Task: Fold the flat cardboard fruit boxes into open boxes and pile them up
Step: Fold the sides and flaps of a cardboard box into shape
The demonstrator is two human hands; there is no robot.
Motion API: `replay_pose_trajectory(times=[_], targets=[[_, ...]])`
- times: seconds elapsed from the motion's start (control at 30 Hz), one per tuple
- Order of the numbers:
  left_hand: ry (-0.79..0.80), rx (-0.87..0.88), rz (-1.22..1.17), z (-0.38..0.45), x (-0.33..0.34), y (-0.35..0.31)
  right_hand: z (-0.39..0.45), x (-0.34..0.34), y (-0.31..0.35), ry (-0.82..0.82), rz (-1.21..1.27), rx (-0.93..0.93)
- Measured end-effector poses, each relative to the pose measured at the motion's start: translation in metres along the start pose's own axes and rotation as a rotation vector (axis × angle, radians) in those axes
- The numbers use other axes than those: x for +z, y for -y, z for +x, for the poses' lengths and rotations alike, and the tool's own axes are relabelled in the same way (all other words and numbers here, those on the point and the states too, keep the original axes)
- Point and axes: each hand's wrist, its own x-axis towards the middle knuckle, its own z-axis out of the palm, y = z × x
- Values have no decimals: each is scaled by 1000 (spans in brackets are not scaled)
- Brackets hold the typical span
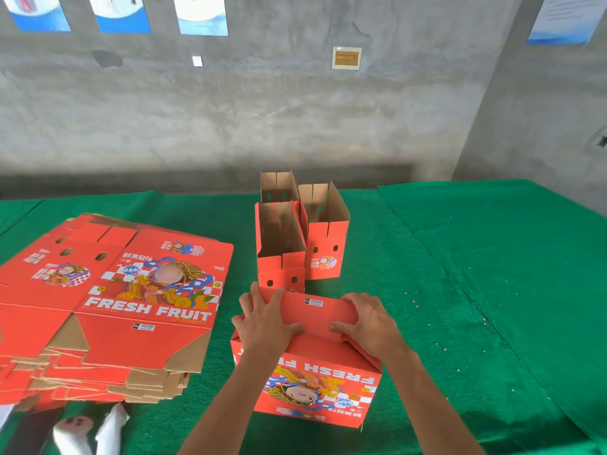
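Note:
An orange fruit box (312,382) stands upside down on the green table near me, its printed side facing me. My left hand (264,318) and my right hand (369,323) lie spread on its bottom flaps (315,315) and press them down, thumbs pointing toward each other. Left of it lies a thick pile of flat orange boxes (108,307) with "FRESH FRUIT" print. Behind the box stand three folded open boxes (302,238), close together, brown insides showing.
The green felt table cover (476,274) stretches to the right with small crumbs on it. A grey concrete wall (262,119) with posters runs behind the table. Dark and white items (75,428) show at the bottom left, below the table edge.

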Motion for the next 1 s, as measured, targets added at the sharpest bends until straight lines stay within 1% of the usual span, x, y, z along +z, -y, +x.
replay_pose_trajectory(times=[0.07, 0.13, 0.2, 0.23, 0.27, 0.3, 0.33, 0.4, 0.47, 0.53, 0.6, 0.77, 0.87, 1.0], targets=[[-33, 15, -5, 0, 2, 3, -1, -1, 0, -31, 63, 29], [-47, 17, -27, -2, 4, 6, -5, -2, -1, -128, 280, 111], [-43, 5, -15, -2, 6, 9, -6, 0, -2, -257, 528, 314], [-44, 0, -7, -2, 7, 10, -4, 1, -3, -288, 611, 458], [-44, -8, -5, 0, 7, 11, -2, 3, -6, -274, 661, 612], [-38, -19, -7, 1, 6, 11, -1, 6, -10, -219, 689, 735], [-30, -33, -10, 4, 5, 11, -2, 10, -15, -139, 713, 815], [-20, -58, -14, 9, 4, 13, -8, 22, -21, 56, 781, 905], [-9, -67, -16, 13, 2, 16, -19, 34, -25, 237, 780, 963], [-5, -69, -25, 16, 0, 21, -25, 39, -29, 340, 708, 989], [-4, -72, -35, 17, -2, 26, -26, 35, -30, 398, 692, 1001], [6, -78, -74, 19, -6, 43, -24, 15, -21, 500, 618, 868], [14, -79, -109, 20, -8, 57, -23, 4, -12, 526, 677, 793], [9, -88, -163, 18, -11, 77, -21, -3, -8, 588, 854, 724]])
